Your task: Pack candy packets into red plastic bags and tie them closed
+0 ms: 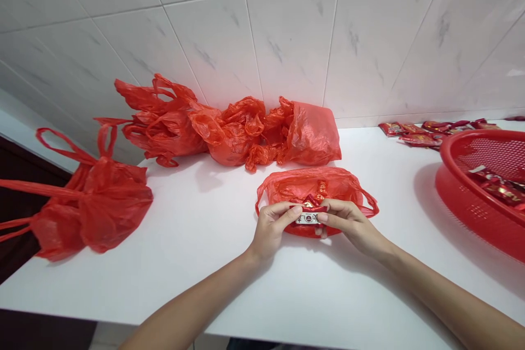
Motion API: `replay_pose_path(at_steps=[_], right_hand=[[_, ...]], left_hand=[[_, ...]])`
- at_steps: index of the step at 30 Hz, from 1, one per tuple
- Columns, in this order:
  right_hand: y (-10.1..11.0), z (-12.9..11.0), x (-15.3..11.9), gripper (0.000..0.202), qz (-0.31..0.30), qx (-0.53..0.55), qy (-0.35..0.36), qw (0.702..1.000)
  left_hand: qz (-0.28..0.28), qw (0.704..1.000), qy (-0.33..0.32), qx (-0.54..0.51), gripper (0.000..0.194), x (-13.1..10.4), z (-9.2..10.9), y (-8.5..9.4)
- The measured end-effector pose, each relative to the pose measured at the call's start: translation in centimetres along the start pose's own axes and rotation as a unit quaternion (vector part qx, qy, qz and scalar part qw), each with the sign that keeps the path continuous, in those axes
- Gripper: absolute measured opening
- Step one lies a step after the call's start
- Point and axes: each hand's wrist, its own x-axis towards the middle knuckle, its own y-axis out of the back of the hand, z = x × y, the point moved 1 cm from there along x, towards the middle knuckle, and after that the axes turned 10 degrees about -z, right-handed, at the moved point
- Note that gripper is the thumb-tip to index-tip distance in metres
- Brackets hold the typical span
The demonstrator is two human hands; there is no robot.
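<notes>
Between both hands is a small red-and-white wrapped packet (308, 219), its printed white label facing me. My left hand (274, 225) pinches its left end between thumb and fingers. At the other end, my right hand (348, 222) grips it the same way. Behind and beneath the hands lies an open red plastic bag (279, 183), its handles spread to either side. Inside that bag shows another red wrapped packet (322, 188) with gold print. Part of a further red wrapper sits just behind the held packet, mostly hidden.
Several filled red bags (233, 136) line the tiled wall (287, 38). More red bags (110, 202) stand at the table's left edge. A red plastic basket (463, 175) with wrapped packets is at right; loose packets (414, 134) lie behind it on the white table (197, 251).
</notes>
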Motion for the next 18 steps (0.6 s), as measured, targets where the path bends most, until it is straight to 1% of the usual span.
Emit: replay_pose_path(at_steps=[3,6,11,14,16,18], right_hand=[[0.0,0.0,0.1,0.035,-0.005,0.019,-0.003,1.000],[0.1,-0.1,0.1,0.038,0.005,0.022,0.001,1.000],[0.7,0.0,0.2,0.037,0.049,-0.006,0.026,0.998],[1.0,-0.1,0.3,0.036,0.071,-0.018,0.046,0.996],[1.1,-0.2,0.3,0.037,0.071,-0.017,0.053,0.996],[1.0,-0.2,0.3,0.033,0.054,-0.020,0.055,0.997]], left_hand=[[-0.006,1.000,0.001,-0.003,0.029,0.0,0.0,0.0],[0.003,1.000,-0.002,0.017,0.034,0.0,0.1,0.0],[0.015,0.999,0.003,0.044,0.035,-0.2,0.1,0.0],[0.006,0.999,0.013,0.048,0.035,-0.3,-0.2,-0.1],[-0.003,0.999,0.012,0.049,0.035,-0.3,-0.4,-0.2],[0.002,0.998,0.001,0.055,0.034,-0.3,-0.5,-0.2]])
